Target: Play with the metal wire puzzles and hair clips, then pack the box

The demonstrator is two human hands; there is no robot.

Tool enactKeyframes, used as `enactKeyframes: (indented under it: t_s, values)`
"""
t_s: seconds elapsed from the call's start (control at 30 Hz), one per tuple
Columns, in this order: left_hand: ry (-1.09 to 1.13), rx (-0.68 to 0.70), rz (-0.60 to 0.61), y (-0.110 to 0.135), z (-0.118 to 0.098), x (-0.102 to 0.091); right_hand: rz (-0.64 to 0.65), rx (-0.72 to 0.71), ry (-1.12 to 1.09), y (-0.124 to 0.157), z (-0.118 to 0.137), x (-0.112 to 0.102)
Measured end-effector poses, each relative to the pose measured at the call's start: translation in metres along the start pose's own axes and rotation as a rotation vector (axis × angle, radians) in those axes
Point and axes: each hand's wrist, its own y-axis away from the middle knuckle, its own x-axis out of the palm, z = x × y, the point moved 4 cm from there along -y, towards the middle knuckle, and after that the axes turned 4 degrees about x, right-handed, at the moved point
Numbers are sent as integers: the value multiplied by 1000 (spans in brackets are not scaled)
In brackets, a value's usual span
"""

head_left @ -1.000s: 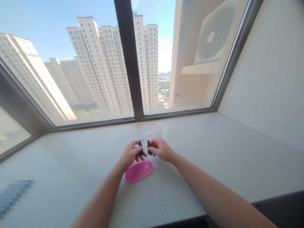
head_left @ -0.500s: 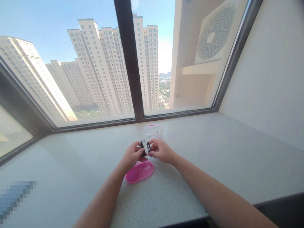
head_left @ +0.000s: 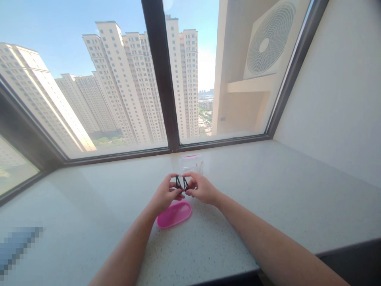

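My left hand pinches a small black hair clip and my right hand pinches a second black hair clip. The two clips stand upright side by side, almost touching, just above a pale speckled window ledge. A shallow pink oval dish lies on the ledge directly below my left hand. Behind my fingers lies a small clear plastic bag with a pink strip at its top.
The ledge runs along a large window with a dark frame; tall buildings and an outdoor fan unit show outside. A white wall closes the right side. The ledge's front edge drops off at lower right.
Both hands have drawn the two clips closer together and turned them more upright. The dish and bag have stayed where they were.
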Motion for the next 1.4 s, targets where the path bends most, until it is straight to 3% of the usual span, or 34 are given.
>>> enactKeyframes:
  t_s: [0.93,1.4]
  values:
    - [-36,102,64,0,0,0,-32,3,-32,-1,-4,-2]
    - [-119,121,36,1,1,-1,-31,-19,-46,0,-1,-1]
